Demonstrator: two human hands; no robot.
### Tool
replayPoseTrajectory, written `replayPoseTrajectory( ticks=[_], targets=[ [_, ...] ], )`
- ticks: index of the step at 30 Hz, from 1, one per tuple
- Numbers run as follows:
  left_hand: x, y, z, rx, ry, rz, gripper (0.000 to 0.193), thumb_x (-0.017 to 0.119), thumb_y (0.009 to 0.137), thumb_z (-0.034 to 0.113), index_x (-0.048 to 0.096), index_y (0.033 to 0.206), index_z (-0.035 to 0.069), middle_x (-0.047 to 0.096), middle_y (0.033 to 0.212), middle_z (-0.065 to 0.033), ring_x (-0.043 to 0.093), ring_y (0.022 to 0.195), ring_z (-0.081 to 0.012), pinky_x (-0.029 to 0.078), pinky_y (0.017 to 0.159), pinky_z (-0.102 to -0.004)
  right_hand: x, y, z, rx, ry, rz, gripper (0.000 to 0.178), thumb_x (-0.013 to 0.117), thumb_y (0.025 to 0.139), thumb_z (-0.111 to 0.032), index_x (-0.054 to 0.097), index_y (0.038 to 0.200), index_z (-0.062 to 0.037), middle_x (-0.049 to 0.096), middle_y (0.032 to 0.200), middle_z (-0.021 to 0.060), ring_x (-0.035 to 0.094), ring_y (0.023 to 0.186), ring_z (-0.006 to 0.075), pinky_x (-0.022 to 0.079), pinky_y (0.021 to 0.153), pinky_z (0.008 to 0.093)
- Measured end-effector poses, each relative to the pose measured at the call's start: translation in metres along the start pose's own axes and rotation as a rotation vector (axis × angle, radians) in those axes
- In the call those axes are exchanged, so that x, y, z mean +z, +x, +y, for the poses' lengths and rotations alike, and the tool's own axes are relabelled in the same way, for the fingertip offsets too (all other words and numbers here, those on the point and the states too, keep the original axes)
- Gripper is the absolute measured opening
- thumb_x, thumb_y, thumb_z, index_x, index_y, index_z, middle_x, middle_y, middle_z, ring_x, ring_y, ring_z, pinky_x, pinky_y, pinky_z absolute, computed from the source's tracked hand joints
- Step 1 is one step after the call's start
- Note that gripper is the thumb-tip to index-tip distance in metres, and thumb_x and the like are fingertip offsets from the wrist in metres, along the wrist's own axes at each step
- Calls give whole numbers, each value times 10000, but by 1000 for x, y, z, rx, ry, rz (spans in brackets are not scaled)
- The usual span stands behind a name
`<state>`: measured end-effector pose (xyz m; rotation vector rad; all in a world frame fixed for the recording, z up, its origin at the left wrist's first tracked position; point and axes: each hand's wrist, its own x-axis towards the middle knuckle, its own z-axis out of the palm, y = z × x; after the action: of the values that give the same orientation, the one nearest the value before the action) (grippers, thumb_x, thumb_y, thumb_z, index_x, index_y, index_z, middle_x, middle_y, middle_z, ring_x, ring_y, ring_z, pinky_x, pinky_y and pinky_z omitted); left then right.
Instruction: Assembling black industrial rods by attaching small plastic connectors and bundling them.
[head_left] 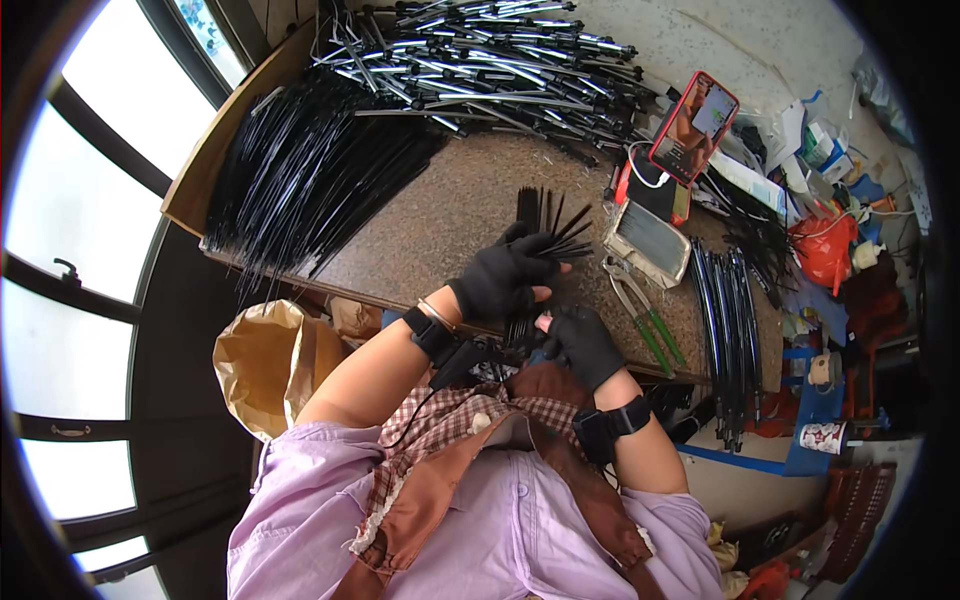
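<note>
Both hands wear black fingerless gloves and meet at the table's front edge. My left hand [500, 283] is closed around a bundle of thin black strips [560, 232], whose far ends fan out above the fingers. The bundle's lower end shows between the hands. My right hand [585, 345] is close by that end, its fingers curled and the thumb pressed in; what they pinch is hidden. Just right of the hands lie green-handled pliers [645, 320] and a shallow grey tray [648, 243] with a pale rim.
A wide pile of black strips [300, 170] covers the table's left side. Silver-and-black rods [500, 70] heap along the back. A red-cased phone [695, 128] stands propped at the right, near a row of black tubes [728, 330]. A brown paper bag [265, 365] stands below the left edge.
</note>
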<state>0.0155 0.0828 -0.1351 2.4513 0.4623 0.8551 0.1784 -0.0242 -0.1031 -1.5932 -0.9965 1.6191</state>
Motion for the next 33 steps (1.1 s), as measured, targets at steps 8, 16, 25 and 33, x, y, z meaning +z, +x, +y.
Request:
replayPoseTrajectory(
  ticks=[8,16,25,33],
  targets=[
    [-8,-42,-23,-348,-643,96,242,619,780,161,660,1013,110,495,1252,-164,468,1139,-335,338,967,-384,-62,-30,20,-125,-141,47,129,596,814,-165,555,785,-46,501,638,-10,462,528,87,368,492,234],
    [-4,-7,4,-44,-25,3,252,608,803,197,659,1032,107,423,1322,-180,366,1227,-353,287,1006,-423,-33,7,34,-415,-256,212,274,603,809,-106,533,1060,-23,568,971,41,527,889,140,424,791,272],
    [1,4,29,-274,-444,-175,361,598,821,151,560,1176,95,542,1186,-173,527,1098,-280,419,899,-341,-40,32,-36,-702,-218,-250,531,648,768,-15,449,1261,-13,580,1064,41,533,946,123,436,818,273],
    [18,-11,3,-81,-401,-19,330,604,809,136,538,1125,67,589,1057,-146,591,929,-295,463,806,-330,-20,22,-53,-568,-157,-296,419,693,737,-47,569,1137,-16,647,964,59,586,914,120,449,806,268]
  ],
)
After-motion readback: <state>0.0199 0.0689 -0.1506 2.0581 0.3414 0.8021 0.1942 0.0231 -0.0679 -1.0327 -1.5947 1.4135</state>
